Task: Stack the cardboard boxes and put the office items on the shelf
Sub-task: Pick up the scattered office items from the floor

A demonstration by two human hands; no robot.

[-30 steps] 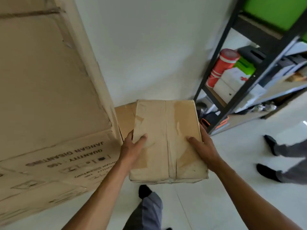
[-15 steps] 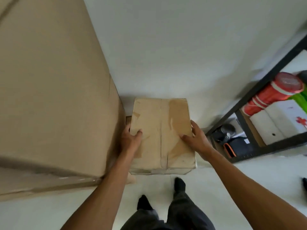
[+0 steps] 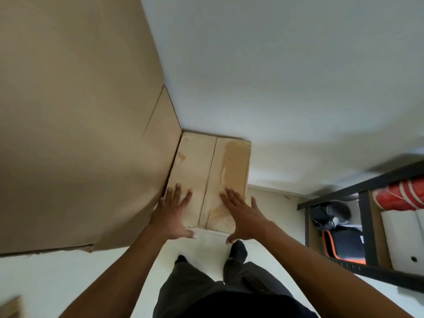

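Note:
A small taped cardboard box (image 3: 213, 171) sits against the white wall, tight beside a tall stack of large cardboard boxes (image 3: 75, 125) on the left. My left hand (image 3: 173, 214) lies flat with spread fingers over the box's near left part. My right hand (image 3: 243, 214) lies flat with straight fingers over its near right part. Neither hand grips anything. What the small box rests on is hidden beneath it.
A black metal shelf (image 3: 364, 228) stands at the right, holding a red roll (image 3: 401, 193), a white file box (image 3: 403, 239) and a black-and-orange item (image 3: 341, 246). My feet (image 3: 236, 251) stand on the white floor just before the box.
Both hands have let go of the small box's sides and now lie flat with fingers spread. The box has moved away from me, back against the wall, and my view has tilted down.

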